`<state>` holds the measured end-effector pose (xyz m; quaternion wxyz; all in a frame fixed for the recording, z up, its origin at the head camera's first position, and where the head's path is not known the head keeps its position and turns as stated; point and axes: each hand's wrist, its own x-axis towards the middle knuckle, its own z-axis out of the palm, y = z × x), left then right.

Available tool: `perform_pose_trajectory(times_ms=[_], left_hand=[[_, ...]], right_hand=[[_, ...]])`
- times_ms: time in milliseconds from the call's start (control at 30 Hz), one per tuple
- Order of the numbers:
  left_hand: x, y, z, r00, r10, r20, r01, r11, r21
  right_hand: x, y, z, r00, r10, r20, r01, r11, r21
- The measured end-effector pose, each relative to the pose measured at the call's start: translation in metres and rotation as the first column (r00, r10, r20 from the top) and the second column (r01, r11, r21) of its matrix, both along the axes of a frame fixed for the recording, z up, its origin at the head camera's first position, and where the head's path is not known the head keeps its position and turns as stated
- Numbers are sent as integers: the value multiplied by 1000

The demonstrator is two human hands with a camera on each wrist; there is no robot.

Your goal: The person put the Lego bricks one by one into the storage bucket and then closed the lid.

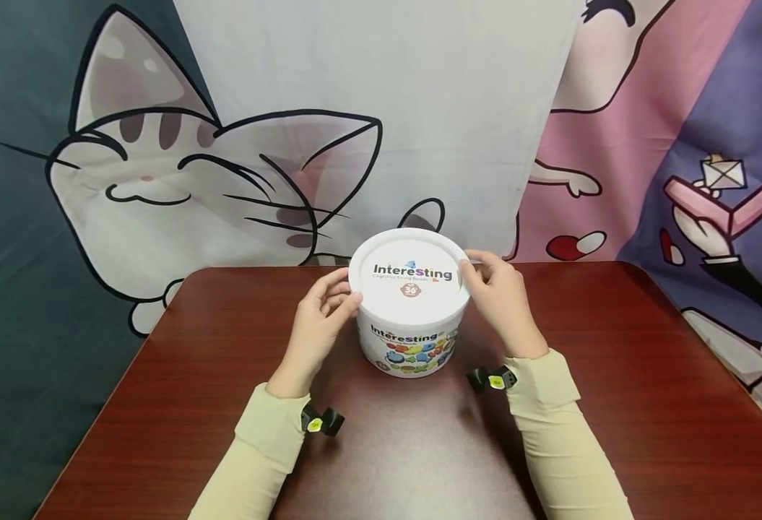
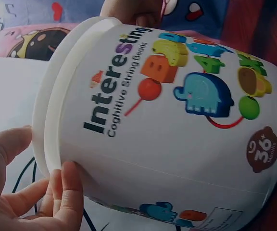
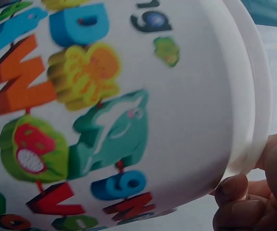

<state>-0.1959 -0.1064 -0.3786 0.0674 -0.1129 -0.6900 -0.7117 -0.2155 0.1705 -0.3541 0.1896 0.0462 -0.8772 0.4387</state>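
Observation:
A white plastic bucket of string beads stands upright on the table, its round white lid on top. Both are printed "Interesting"; coloured bead pictures run round the side. At the lid's left edge, my left hand holds the rim, thumb against the lid's edge and fingertips below it, as the left wrist view shows. On the opposite side my right hand grips the rim, its thumb on the lid. The right wrist view shows that hand's curled fingers under the rim. The bucket's contents are hidden.
The dark red wooden table has rounded far corners. Behind it hangs a cloth backdrop with cartoon animals. Small black wrist cameras sit at the sleeve cuffs, close above the tabletop.

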Motion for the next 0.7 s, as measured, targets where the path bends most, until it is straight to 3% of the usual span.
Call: perform_pose_trajectory(times_ms=[300, 467, 567, 700], left_hand=[[-3, -4, -4, 999, 31, 40, -27, 994, -109], [-5, -4, -7, 998, 52, 29, -47, 987, -153], [-6, -3, -8, 997, 69, -18, -72, 975, -212], [-7, -4, -11, 987, 80, -137, -118, 946, -301]], right_hand=[[-3, 0, -3, 1000, 5, 10, -6, 1000, 22], [-2, 0, 0, 997, 9, 76, -12, 999, 47], [0, 0, 2, 995, 3, 104, -11, 997, 76], [4, -2, 4, 996, -30, 82, 20, 992, 125]])
